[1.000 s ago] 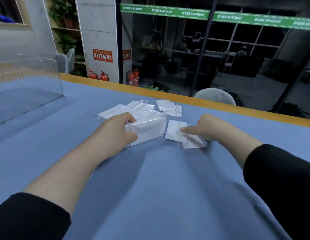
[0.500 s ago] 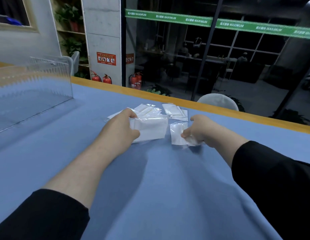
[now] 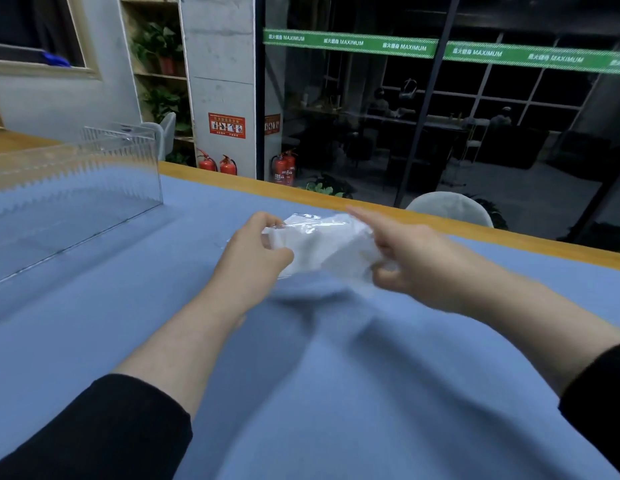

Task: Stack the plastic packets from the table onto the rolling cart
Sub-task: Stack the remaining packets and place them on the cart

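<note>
Blue cloth on the table (image 3: 301, 393) fills the near field, my two black sleeves at the bottom corners. Past them, my left hand (image 3: 256, 251) grips the left end of the bunch of plastic packets (image 3: 326, 247), thumb and fingers curled round it. My right hand (image 3: 402, 261) pinches the right end with thumb and lower fingers, index finger pointing straight out toward the far edge. Packets sit right between both hands, long axis running left to right, seemingly lifted just off the cloth judging by the shadow under them; blur makes it hard to be sure. Both hands about equally near, each already on it. Rolling cart not in view, so I can't tell which way the carry goes. Further left, a clear acrylic box (image 3: 76, 188) stands on the table, well apart.

Versus half a second ago: the loose packets were spread flat, right hand on a separate small one; now everything is gathered into one bunch, and the view has tilted up slightly.
</note>
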`<state>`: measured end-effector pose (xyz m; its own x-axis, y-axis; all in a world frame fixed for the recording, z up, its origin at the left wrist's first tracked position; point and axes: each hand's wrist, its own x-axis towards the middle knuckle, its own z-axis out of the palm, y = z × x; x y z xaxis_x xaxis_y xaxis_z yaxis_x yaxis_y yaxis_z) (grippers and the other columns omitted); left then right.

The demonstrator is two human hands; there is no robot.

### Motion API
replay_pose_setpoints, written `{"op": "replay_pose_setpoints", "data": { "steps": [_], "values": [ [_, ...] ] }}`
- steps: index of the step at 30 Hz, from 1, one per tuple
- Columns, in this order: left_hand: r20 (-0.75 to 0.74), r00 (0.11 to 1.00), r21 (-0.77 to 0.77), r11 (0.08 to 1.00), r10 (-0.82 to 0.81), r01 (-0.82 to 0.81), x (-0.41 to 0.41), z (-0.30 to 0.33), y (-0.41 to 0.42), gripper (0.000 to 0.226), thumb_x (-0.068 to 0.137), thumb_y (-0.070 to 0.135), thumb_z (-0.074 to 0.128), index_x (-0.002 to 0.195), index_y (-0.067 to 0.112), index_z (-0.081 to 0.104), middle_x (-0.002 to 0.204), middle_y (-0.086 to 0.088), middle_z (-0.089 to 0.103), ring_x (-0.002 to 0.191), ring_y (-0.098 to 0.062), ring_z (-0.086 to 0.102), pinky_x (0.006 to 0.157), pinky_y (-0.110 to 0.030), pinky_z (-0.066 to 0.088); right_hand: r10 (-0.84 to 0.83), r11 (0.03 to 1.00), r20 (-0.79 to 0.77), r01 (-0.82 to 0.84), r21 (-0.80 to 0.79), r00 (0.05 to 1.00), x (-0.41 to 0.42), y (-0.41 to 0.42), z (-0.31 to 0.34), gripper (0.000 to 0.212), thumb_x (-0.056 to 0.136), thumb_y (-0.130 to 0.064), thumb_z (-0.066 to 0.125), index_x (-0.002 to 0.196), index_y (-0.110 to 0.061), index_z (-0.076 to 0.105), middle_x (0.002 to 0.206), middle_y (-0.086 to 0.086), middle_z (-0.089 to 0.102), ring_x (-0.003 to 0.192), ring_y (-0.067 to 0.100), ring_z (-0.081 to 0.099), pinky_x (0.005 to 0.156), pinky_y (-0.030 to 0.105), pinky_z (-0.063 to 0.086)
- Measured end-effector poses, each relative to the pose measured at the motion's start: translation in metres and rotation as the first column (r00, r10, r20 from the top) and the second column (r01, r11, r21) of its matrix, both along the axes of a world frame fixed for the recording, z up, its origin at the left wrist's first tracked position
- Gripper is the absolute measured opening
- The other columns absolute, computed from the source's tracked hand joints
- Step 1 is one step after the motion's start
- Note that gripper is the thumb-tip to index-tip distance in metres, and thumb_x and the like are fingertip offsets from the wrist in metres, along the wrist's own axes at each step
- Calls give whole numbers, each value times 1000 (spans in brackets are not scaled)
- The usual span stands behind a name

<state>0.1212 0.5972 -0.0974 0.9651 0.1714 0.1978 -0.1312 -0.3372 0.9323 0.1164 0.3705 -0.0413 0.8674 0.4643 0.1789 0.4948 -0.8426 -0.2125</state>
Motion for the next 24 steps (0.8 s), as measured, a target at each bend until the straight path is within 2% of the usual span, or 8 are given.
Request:
{"op": "replay_pose_setpoints", "data": {
  "steps": [4,9,12,15,17,19,21,24],
  "values": [
    [-72,988,9,991,-134,135,-4,-5,-6,29,87,9,60,99,35,59,91,-8,65,70,-20,50,67,-35,39,36,994,139,-20,-109,990,-1,7,-35,81,90,-34,64,156,-41,16,119,-15,53,108,18,49,90,36,43],
    [-109,975,-9,981,-193,193,-6,-10,-18,17,97,22,55,108,34,59,87,6,51,76,-15,45,71,-30,36,-70,981,227,27,190,971,11,-18,-84,86,82,-28,76,155,-32,30,139,-3,40,130,23,39,107,45,41],
    [-123,961,-58,968,-248,243,-7,-10,-24,21,82,35,52,101,38,62,91,6,59,84,-17,50,78,-33,38,-68,927,150,7,375,986,18,-20,-86,88,83,-29,80,154,-31,30,154,-10,27,145,12,26,114,22,26],
    [-119,936,-120,941,-331,318,-9,-11,-28,26,83,52,55,100,34,64,100,-6,64,98,-28,59,98,-39,42,-57,885,23,40,464,998,22,-22,-82,66,86,-36,77,140,-46,41,123,-30,50,117,5,50,89,-2,31],
    [-96,935,-189,928,-342,320,-8,-13,-28,56,80,82,51,102,33,66,114,-7,63,120,-36,57,112,-53,39,-30,864,-13,33,503,999,22,-21,-80,58,86,-35,76,125,-60,42,99,-30,54,93,8,58,78,12,49],
    [-39,957,-156,948,-288,279,-10,-10,-30,67,76,93,40,102,37,65,106,12,64,114,-18,60,107,-45,44,-14,866,9,7,500,1000,23,-19,-74,56,85,-34,76,118,-64,42,95,-27,55,83,6,58,72,27,55],
    [25,980,-113,974,-196,198,-14,-7,-34,64,83,85,39,101,29,64,83,27,58,83,5,55,84,-28,43,19,878,0,-17,478,1000,27,-14,-65,56,82,-36,78,121,-58,45,97,-24,56,85,3,58,77,26,52],
    [23,995,-80,992,-97,99,-11,-11,-36,67,90,74,48,92,9,62,76,3,53,73,-10,48,71,-34,36,73,862,-13,-56,504,997,30,-4,-64,62,79,-37,83,127,-49,46,105,-20,53,97,3,55,83,20,47]
  ]
}}
